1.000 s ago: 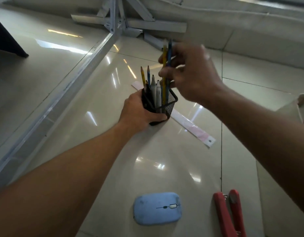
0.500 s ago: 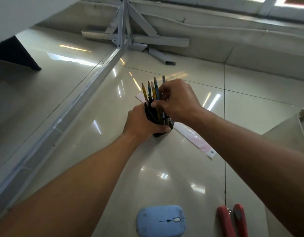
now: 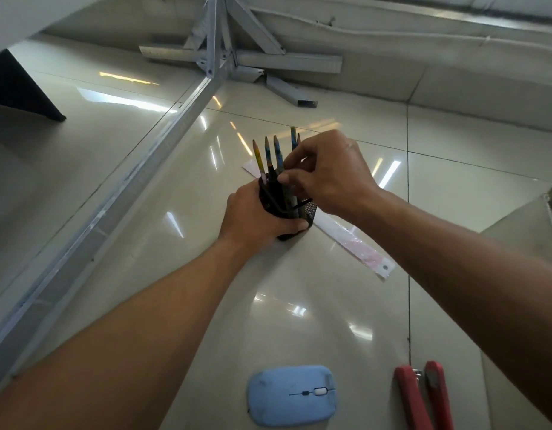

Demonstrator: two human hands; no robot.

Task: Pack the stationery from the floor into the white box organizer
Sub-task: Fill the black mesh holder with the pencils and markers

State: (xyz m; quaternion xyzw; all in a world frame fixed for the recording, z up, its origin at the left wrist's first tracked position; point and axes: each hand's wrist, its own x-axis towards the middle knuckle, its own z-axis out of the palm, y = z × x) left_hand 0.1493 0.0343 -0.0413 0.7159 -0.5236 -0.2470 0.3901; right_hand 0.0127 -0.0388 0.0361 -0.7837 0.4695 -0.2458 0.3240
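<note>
A black mesh pen holder (image 3: 310,211) stands on the tiled floor with several pencils (image 3: 276,155) and pens sticking up out of it. My left hand (image 3: 253,215) is wrapped around the holder's near side. Above the holder, my right hand (image 3: 327,173) has its fingers closed on the pencils at the right of the bunch. A white ruler in a clear sleeve (image 3: 355,246) lies on the floor behind the holder. At the right edge, part of the white box organizer (image 3: 529,225) shows.
A light blue computer mouse (image 3: 291,395) lies on the floor near me. A red stapler (image 3: 423,395) lies to its right. A grey metal frame leg (image 3: 119,187) runs diagonally along the left, with more metal struts (image 3: 268,60) at the back by the wall.
My right hand has come down from high above the holder, lowering the pencils it held into the bunch. The left hand has kept its grip on the holder.
</note>
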